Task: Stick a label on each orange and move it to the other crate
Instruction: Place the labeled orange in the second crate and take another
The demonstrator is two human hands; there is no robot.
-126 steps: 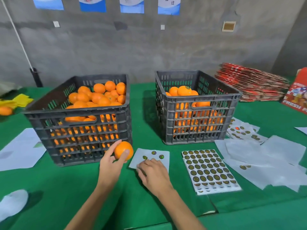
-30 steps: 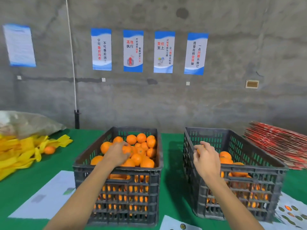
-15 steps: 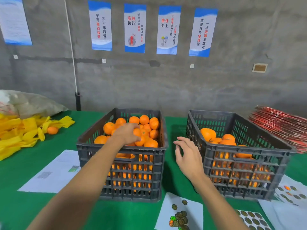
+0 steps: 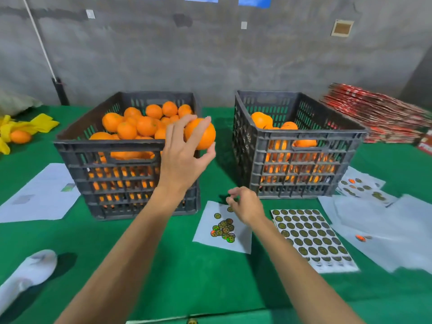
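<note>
Above the full crate's (image 4: 112, 146) rim your left hand (image 4: 182, 157) grips an orange (image 4: 202, 134), ready for labelling, while your right hand (image 4: 245, 204) curls loosely over the label sheet (image 4: 222, 230).

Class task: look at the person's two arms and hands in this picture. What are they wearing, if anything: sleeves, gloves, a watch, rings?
Both forearms are bare as far as the picture shows; no sleeve reaches into view. The left hand and the right hand are ungloved. No watch, bracelet or ring shows on either wrist or on the fingers that can be seen, and no markings are visible.
</note>
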